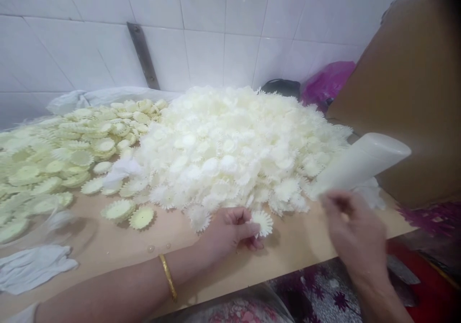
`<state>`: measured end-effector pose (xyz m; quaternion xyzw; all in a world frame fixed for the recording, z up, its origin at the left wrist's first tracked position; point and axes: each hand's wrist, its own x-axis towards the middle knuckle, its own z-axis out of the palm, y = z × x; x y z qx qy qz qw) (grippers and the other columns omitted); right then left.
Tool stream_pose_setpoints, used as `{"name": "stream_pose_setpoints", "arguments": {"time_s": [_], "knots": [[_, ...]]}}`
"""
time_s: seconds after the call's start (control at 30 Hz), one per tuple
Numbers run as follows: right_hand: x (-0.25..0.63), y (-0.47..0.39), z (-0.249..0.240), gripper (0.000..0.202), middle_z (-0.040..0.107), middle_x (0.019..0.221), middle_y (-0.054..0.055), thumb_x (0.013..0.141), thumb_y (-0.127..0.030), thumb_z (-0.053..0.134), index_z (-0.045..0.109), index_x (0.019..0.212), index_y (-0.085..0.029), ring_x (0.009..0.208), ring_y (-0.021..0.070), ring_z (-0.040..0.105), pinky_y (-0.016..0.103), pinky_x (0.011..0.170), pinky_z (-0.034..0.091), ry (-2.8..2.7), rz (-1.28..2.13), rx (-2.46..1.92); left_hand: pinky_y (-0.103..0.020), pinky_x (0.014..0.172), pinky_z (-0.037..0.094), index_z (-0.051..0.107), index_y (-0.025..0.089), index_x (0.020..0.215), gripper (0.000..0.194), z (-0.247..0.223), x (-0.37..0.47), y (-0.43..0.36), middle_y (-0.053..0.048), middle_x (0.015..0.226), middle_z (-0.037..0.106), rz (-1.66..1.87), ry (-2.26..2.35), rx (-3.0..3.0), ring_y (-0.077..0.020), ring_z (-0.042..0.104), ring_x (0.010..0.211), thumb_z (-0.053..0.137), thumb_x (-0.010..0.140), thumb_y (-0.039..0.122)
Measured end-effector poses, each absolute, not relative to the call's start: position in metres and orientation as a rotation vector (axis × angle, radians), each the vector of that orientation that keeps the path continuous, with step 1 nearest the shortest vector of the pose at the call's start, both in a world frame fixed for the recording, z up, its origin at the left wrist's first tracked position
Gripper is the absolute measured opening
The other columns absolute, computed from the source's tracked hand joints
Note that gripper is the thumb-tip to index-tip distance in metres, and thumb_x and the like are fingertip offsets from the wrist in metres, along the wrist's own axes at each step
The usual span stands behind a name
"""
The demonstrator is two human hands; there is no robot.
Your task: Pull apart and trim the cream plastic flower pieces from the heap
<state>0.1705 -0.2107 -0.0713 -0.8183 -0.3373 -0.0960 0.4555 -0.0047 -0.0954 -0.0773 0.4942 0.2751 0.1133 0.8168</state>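
Between the thumb and fingers of my left hand [236, 229] is a small white flower-shaped disc [264, 223] with a toothed edge, held just above the table's front edge. My right hand [355, 236] is to the right, its fingers curled in and slightly blurred; what they pinch, if anything, is hidden. Just behind its fingers a plain white bottle [365, 159] slants with its broad end up to the right; I cannot tell whether the hand touches it. A large heap of white flower discs [230, 145] rises behind both hands.
Yellowish flower discs [72, 145] are spread at left on the tan table [144, 246]. A white cloth glove [36, 267] lies front left. A tall cardboard box [399, 92] stands right, a purple bag [327, 80] behind. Below the front edge is a plastic bag [245, 308] of pink pieces.
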Motion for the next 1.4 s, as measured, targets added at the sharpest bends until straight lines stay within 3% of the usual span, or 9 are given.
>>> {"name": "stream_pose_setpoints", "arguments": {"time_s": [0.1, 0.17, 0.27, 0.53, 0.7, 0.87, 1.17, 1.3, 1.4], "knots": [[0.160, -0.200, -0.075, 0.020, 0.056, 0.083, 0.005, 0.079, -0.032, 0.050, 0.053, 0.093, -0.019, 0.072, 0.0180, 0.053, 0.029, 0.063, 0.042, -1.117, -0.118, -1.949, -0.023, 0.054, 0.042, 0.053, 0.013, 0.064, 0.022, -0.079, -0.002, -0.096, -0.003, 0.054, 0.062, 0.293, 0.586, 1.003, -0.0104, 0.056, 0.049, 0.068, 0.063, 0.028], [0.149, -0.194, -0.077, 0.013, 0.054, 0.075, 0.003, 0.082, -0.030, 0.045, 0.053, 0.078, -0.019, 0.069, 0.0167, 0.051, 0.028, 0.063, 0.040, -1.193, -0.091, -1.905, -0.022, 0.054, 0.042, 0.053, 0.012, 0.065, 0.022, -0.079, -0.002, -0.096, -0.003, 0.054, 0.062, 0.311, 0.589, 0.993, -0.0104, 0.056, 0.049, 0.068, 0.063, 0.028], [0.135, -0.192, -0.075, 0.021, 0.049, 0.063, 0.000, 0.084, -0.029, 0.042, 0.047, 0.065, -0.019, 0.061, 0.0145, 0.047, 0.025, 0.058, 0.038, -1.206, -0.013, -1.855, -0.022, 0.052, 0.043, 0.052, 0.012, 0.064, 0.023, -0.079, -0.002, -0.097, -0.003, 0.053, 0.061, 0.291, 0.577, 1.033, -0.0102, 0.056, 0.048, 0.067, 0.064, 0.030], [0.114, -0.200, -0.062, 0.015, 0.053, 0.071, 0.002, 0.083, -0.025, 0.045, 0.052, 0.071, -0.019, 0.068, 0.0152, 0.050, 0.025, 0.061, 0.040, -1.297, 0.332, -1.613, -0.020, 0.043, 0.040, 0.045, 0.014, 0.059, 0.028, -0.075, -0.003, -0.099, 0.000, 0.047, 0.057, 0.277, 0.587, 1.062, -0.0091, 0.053, 0.040, 0.069, 0.061, 0.029], [0.115, -0.199, -0.063, 0.016, 0.056, 0.073, 0.002, 0.082, -0.028, 0.047, 0.057, 0.075, -0.018, 0.069, 0.0150, 0.053, 0.025, 0.062, 0.043, -1.277, 0.727, -1.548, -0.018, 0.040, 0.037, 0.046, 0.014, 0.059, 0.026, -0.073, -0.004, -0.098, 0.000, 0.044, 0.056, 0.249, 0.607, 1.103, -0.0104, 0.054, 0.040, 0.069, 0.060, 0.028], [0.122, -0.197, -0.067, 0.018, 0.056, 0.068, 0.002, 0.081, -0.029, 0.049, 0.059, 0.075, -0.016, 0.065, 0.0143, 0.054, 0.025, 0.061, 0.043, -1.176, 0.919, -1.482, -0.020, 0.048, 0.042, 0.051, 0.012, 0.060, 0.024, -0.075, -0.005, -0.097, -0.002, 0.051, 0.061, 0.184, 0.539, 1.144, -0.0111, 0.058, 0.048, 0.068, 0.062, 0.028], [0.110, -0.198, -0.071, 0.023, 0.050, 0.063, 0.000, 0.086, -0.025, 0.038, 0.049, 0.067, -0.017, 0.059, 0.0122, 0.048, 0.023, 0.055, 0.038, -1.416, 0.571, -1.660, -0.021, 0.049, 0.043, 0.050, 0.012, 0.058, 0.022, -0.077, -0.005, -0.100, -0.002, 0.051, 0.061, 0.238, 0.502, 1.185, -0.0113, 0.058, 0.049, 0.067, 0.064, 0.025], [0.119, -0.198, -0.085, 0.022, 0.045, 0.059, -0.001, 0.087, -0.027, 0.033, 0.041, 0.068, -0.019, 0.052, 0.0121, 0.044, 0.023, 0.047, 0.034, -1.335, 0.224, -1.812, -0.019, 0.046, 0.041, 0.049, 0.012, 0.058, 0.023, -0.076, -0.006, -0.097, -0.001, 0.050, 0.060, 0.219, 0.519, 1.137, -0.0102, 0.058, 0.047, 0.067, 0.065, 0.026], [0.147, -0.204, -0.088, 0.019, 0.047, 0.059, 0.000, 0.084, -0.029, 0.037, 0.044, 0.069, -0.019, 0.053, 0.0142, 0.045, 0.024, 0.048, 0.035, -1.037, -0.149, -2.014, -0.019, 0.048, 0.041, 0.048, 0.013, 0.059, 0.024, -0.078, -0.008, -0.096, -0.001, 0.051, 0.060, 0.221, 0.545, 1.116, -0.0095, 0.057, 0.048, 0.067, 0.065, 0.027]]}}
